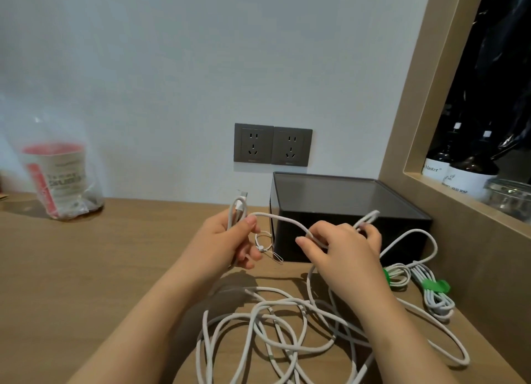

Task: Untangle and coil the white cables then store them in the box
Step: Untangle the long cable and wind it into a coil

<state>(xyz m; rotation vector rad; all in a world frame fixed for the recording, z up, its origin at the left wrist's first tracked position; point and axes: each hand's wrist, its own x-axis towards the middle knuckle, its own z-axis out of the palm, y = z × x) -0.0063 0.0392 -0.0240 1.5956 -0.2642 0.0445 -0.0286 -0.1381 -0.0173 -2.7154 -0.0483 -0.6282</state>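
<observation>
My left hand (230, 241) grips a folded end of a white cable (283, 220), its plug sticking up above the fist. That cable arches to my right hand (343, 250), whose fingers curl round it and hold a second loop near the box. A thin white loop strap (263, 244) dangles below my left hand. A tangle of white cables (273, 326) lies loose on the wooden table (86, 268) under my forearms. Two coiled cables bound with green ties (431, 287) lie to the right. The dark box (344, 208) stands behind my hands, against the wall.
A plastic bag with a red-and-white cup (57, 176) stands at the back left. Two grey wall sockets (273, 145) sit above the box. A framed niche on the right holds dark bottles (465, 168) and a glass jar (508, 197).
</observation>
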